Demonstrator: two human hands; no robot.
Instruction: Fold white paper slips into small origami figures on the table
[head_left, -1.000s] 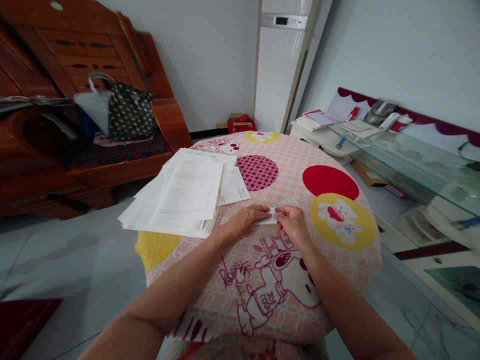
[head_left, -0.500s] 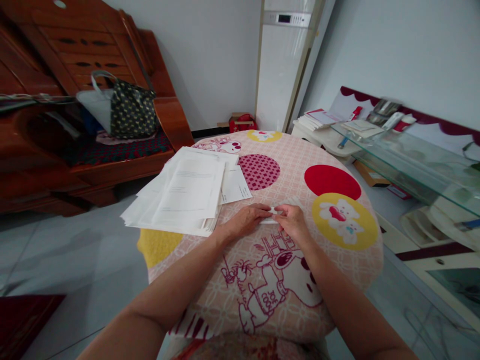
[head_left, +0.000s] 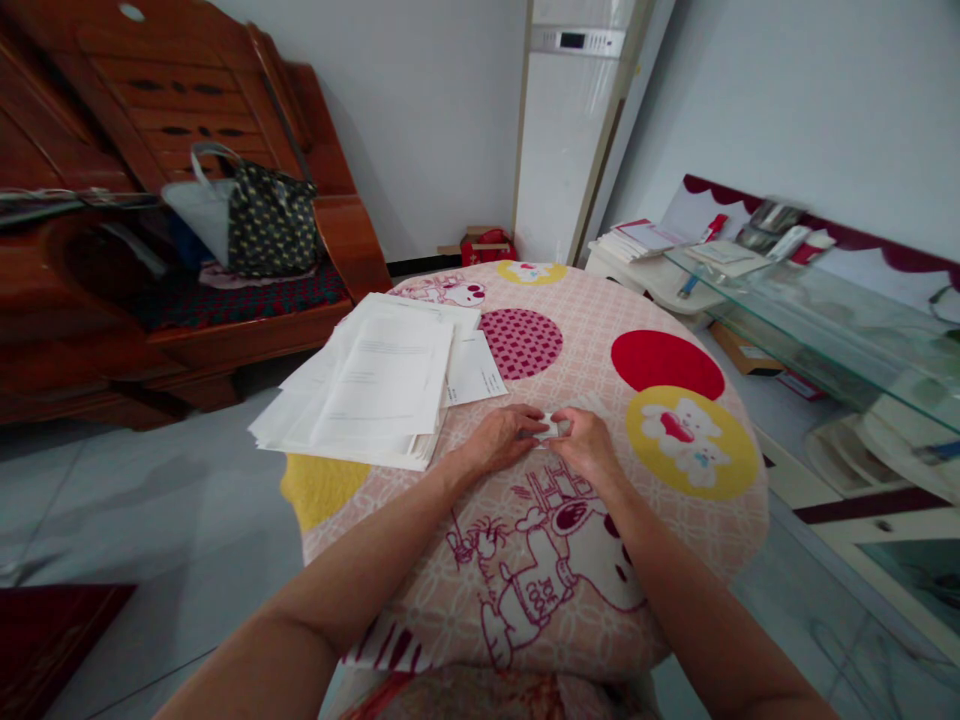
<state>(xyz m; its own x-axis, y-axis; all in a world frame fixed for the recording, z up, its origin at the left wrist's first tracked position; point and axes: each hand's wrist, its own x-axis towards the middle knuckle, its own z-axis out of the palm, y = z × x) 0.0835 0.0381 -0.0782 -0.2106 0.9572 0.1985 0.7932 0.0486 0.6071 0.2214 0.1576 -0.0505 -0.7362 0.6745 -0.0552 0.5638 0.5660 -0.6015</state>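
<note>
Over the patterned tablecloth (head_left: 585,310), both hands meet at a small piece of white folded paper (head_left: 550,430). My left hand (head_left: 504,437) grips its left side with bent fingers. At the right side, my right hand (head_left: 589,440) pinches the paper between thumb and fingers. Parts of the paper are hidden under the fingers, so its full shape cannot be made out. Left of my hands lies a loose stack of white printed sheets (head_left: 382,385), some askew.
A wooden bench (head_left: 225,340) with a dark patterned bag (head_left: 271,220) stands at the left. On the right is a glass shelf (head_left: 840,320) over a white cabinet, near a stack of papers (head_left: 634,240). A tall white air conditioner (head_left: 561,150) stands behind the table.
My fingers have shifted on the small paper, and more of it shows between them now. The view has moved slightly; the stack of sheets stays in place.
</note>
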